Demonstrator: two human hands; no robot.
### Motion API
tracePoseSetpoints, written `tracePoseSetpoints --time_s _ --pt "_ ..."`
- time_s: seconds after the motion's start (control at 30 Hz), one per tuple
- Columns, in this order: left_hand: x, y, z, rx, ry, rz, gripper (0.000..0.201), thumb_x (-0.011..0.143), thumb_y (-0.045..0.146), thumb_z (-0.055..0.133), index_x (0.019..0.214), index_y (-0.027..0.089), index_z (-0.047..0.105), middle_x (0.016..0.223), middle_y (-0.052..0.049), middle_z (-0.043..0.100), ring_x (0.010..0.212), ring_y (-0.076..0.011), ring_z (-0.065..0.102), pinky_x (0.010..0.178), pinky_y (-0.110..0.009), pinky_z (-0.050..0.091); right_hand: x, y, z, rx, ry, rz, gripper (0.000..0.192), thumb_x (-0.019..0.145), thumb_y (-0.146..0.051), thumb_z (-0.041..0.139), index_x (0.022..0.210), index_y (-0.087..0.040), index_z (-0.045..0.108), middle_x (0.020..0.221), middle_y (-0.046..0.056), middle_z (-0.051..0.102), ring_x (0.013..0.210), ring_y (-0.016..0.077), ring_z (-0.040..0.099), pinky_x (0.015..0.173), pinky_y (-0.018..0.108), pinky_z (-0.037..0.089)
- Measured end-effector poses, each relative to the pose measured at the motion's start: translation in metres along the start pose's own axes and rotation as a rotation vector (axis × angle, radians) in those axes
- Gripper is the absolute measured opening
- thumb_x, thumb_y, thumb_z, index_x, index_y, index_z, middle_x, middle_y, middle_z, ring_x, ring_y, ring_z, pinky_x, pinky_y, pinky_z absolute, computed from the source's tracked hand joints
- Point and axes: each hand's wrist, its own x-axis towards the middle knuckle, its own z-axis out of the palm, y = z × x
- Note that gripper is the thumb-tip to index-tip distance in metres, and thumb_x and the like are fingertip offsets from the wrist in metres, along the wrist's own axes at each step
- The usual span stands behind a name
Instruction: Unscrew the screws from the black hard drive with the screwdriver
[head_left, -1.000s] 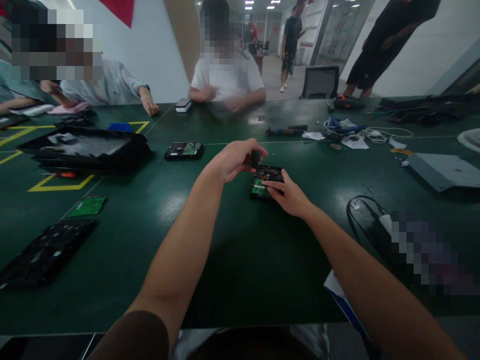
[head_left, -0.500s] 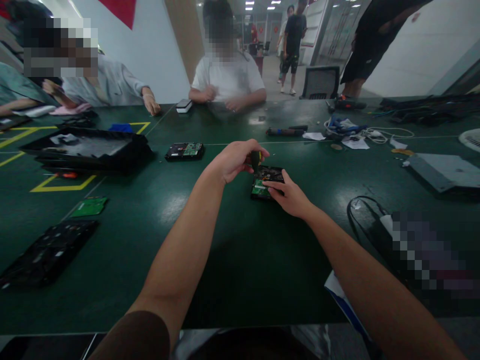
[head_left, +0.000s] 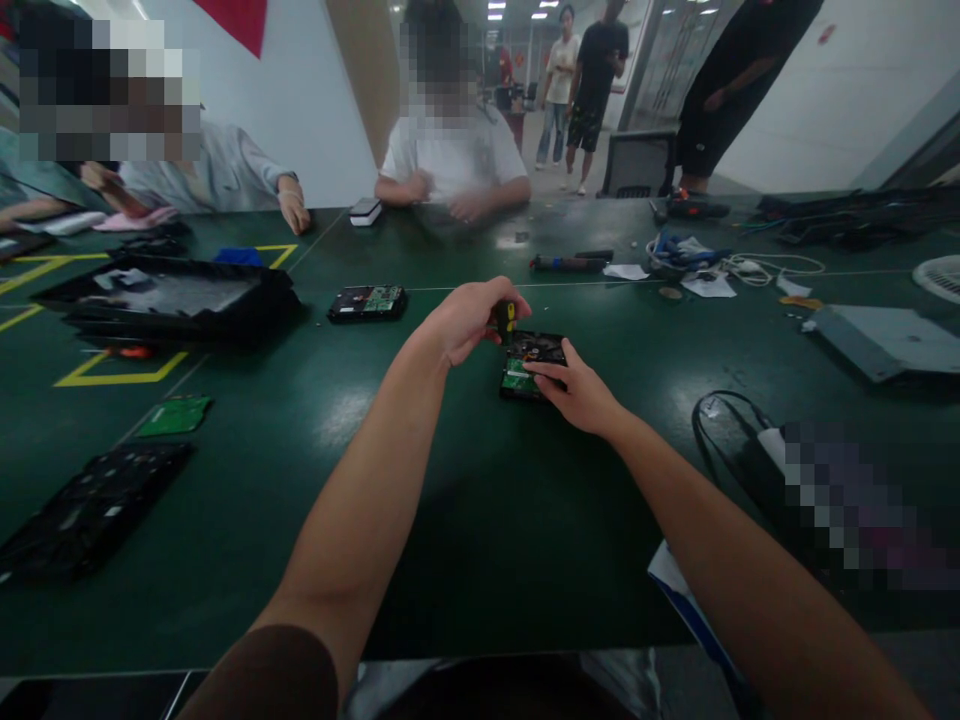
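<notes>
A black hard drive (head_left: 537,347) with a green circuit board (head_left: 516,375) along its near left part lies on the dark green table in front of me. My left hand (head_left: 480,318) is closed around the short black-and-yellow handle of a screwdriver (head_left: 508,318), upright over the drive's far left corner. The screwdriver's tip cannot be made out. On the drive's right side rests my right hand (head_left: 576,388), gripping it, with fingers reaching over the circuit board.
Another hard drive (head_left: 367,303) lies to the left, near a black tray (head_left: 255,300). Closer on the left are a loose green circuit board (head_left: 175,415) and a black panel (head_left: 97,505). A grey metal box (head_left: 885,340) and cables (head_left: 772,265) lie right. People sit across the table (head_left: 480,560).
The screwdriver handle has turned in my left hand and shows more yellow. My right hand stays on the drive. People standing in the background have shifted.
</notes>
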Motion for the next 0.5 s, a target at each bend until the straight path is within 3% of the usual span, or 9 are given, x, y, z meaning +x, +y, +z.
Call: tracePoseSetpoints --time_s 0.3,0.5 --pt "-0.0022 -0.0018 0.0042 -0.141 -0.065 -0.056 0.019 0.079 0.033 0.067 0.084 0.015 0.062 0.086 -0.012 0.074 0.078 -0.0202 0.07 0.057 -0.026 0.051 0.0 -0.0024 -0.0012 -0.006 -0.003 -0.001 0.038 0.1 -0.04 0.051 0.134 -0.033 0.067 0.168 0.007 0.018 0.146 0.0378 0.038 0.118 0.053 0.033" --pt "-0.0029 -0.0001 0.0015 -0.012 -0.061 0.032 0.017 0.082 0.029 0.062 0.077 0.015 0.069 0.083 -0.007 0.069 0.072 -0.0131 0.063 0.053 -0.021 0.045 -0.0004 -0.0013 -0.0006 0.014 0.003 0.013 0.038 0.1 -0.042 0.052 0.133 -0.034 0.067 0.169 0.004 0.018 0.144 0.0363 0.041 0.119 0.052 0.031"
